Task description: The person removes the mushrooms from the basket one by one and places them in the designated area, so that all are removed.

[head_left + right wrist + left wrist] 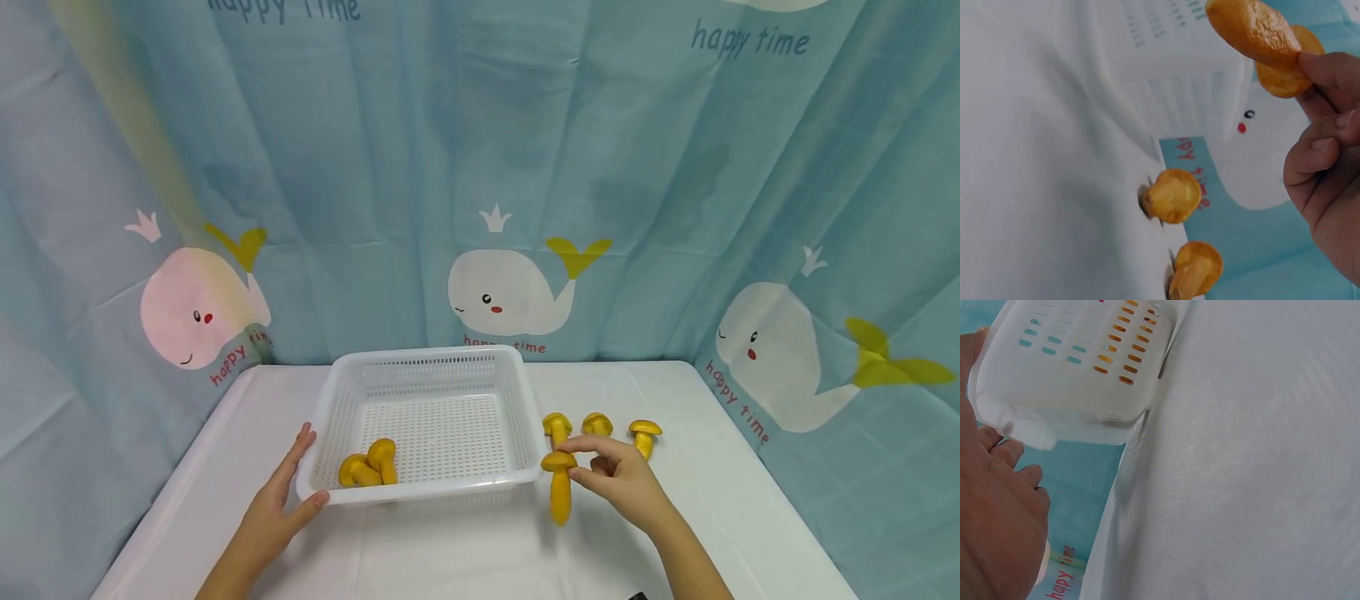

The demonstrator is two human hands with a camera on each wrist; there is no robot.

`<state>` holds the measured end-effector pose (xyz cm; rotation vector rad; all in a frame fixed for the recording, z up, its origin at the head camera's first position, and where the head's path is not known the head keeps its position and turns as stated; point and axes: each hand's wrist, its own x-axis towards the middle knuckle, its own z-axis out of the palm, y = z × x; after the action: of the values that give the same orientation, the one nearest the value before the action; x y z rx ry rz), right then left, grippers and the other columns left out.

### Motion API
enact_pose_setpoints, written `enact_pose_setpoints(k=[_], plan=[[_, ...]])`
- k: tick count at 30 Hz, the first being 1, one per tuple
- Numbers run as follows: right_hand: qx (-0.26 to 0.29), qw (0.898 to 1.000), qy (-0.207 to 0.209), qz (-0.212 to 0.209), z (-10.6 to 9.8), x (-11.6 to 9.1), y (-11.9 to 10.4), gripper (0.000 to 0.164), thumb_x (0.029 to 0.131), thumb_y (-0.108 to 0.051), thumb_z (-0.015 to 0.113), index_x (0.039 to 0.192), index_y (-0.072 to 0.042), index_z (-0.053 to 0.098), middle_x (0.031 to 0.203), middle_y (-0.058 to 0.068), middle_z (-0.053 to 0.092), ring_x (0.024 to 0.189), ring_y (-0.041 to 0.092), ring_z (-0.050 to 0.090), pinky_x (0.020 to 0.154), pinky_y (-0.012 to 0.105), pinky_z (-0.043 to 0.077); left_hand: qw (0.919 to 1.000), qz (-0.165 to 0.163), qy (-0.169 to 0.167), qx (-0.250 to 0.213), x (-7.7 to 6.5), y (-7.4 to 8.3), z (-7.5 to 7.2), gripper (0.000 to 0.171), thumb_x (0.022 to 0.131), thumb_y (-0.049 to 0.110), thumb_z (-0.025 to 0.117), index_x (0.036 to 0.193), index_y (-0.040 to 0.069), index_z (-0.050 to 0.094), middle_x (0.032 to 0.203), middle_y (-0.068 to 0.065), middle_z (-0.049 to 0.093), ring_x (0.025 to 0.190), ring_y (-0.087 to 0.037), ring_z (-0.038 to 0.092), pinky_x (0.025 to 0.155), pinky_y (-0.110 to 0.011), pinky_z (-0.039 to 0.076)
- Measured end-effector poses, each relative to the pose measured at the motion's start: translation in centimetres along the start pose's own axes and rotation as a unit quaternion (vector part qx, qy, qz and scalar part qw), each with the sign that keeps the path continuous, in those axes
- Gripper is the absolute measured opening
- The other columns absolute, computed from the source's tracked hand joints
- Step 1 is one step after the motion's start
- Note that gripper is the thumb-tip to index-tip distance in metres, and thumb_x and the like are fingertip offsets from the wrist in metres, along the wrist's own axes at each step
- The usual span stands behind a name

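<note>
My right hand (618,479) pinches a yellow toy mushroom (560,492) at its cap between thumb and fingers. Its stem points down, close to the white basket's right front corner. In the right wrist view this held mushroom (1257,31) is at the top, beside the fingers. My left hand (272,508) rests against the left front corner of the white plastic basket (427,493), thumb at the front rim and fingers along the left side. Two mushrooms (382,458) lie inside the basket at its front left.
Three more mushrooms stand on the white table (450,558) right of the basket: a left one (557,425), a middle one (597,424) and a right one (645,433). Behind the table hangs a blue curtain (360,208) printed with whales. A small black object (638,596) shows at the bottom edge.
</note>
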<state>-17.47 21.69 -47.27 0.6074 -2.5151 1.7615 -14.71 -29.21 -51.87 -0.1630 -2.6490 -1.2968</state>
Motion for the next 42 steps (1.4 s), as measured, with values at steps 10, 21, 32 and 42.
enact_pose_setpoints(k=[10,21,32,42], plan=[[-0.025,0.999,-0.004,0.04,-1.5,-0.4,2.0,0.029,0.089,-0.02,0.08,0.118,-0.018,0.075,0.118,0.003,0.073,0.054,0.005,0.039,0.045,0.02,0.037,0.9999,-0.008,-0.008,0.008,0.0,-0.1,-0.1,0.089,0.094,0.032,0.073,0.165,0.034,0.019,0.172,0.002,0.009,0.157,-0.032,0.008,0.108,-0.08,0.027],[-0.036,0.992,-0.015,0.117,-2.3,-0.3,3.6,0.034,0.089,-0.023,0.08,0.121,-0.014,0.075,0.13,0.014,0.069,0.06,0.008,0.048,0.053,0.02,0.043,0.9999,-0.009,-0.007,0.002,-0.2,0.1,-0.2,0.09,0.094,0.031,0.074,0.165,0.033,0.019,0.173,0.001,0.009,0.152,0.001,0.003,0.107,-0.08,0.026],[-0.043,0.99,-0.014,0.133,-2.1,0.2,6.6,0.032,0.089,-0.022,0.08,0.12,-0.014,0.075,0.128,0.011,0.071,0.062,0.009,0.048,0.053,0.019,0.045,0.9999,-0.01,-0.004,0.006,-0.2,0.0,-0.1,0.09,0.094,0.032,0.074,0.165,0.033,0.019,0.172,0.002,0.009,0.158,-0.017,0.006,0.107,-0.08,0.028],[-0.029,0.991,-0.022,0.132,-2.0,0.4,7.9,0.032,0.092,-0.022,0.077,0.121,-0.008,0.073,0.125,0.012,0.072,0.106,0.019,0.067,0.078,0.021,0.058,0.9998,-0.014,-0.01,0.009,0.1,0.3,-0.2,0.091,0.094,0.033,0.074,0.165,0.033,0.017,0.172,0.002,0.008,0.154,-0.046,0.012,0.106,-0.081,0.027]])
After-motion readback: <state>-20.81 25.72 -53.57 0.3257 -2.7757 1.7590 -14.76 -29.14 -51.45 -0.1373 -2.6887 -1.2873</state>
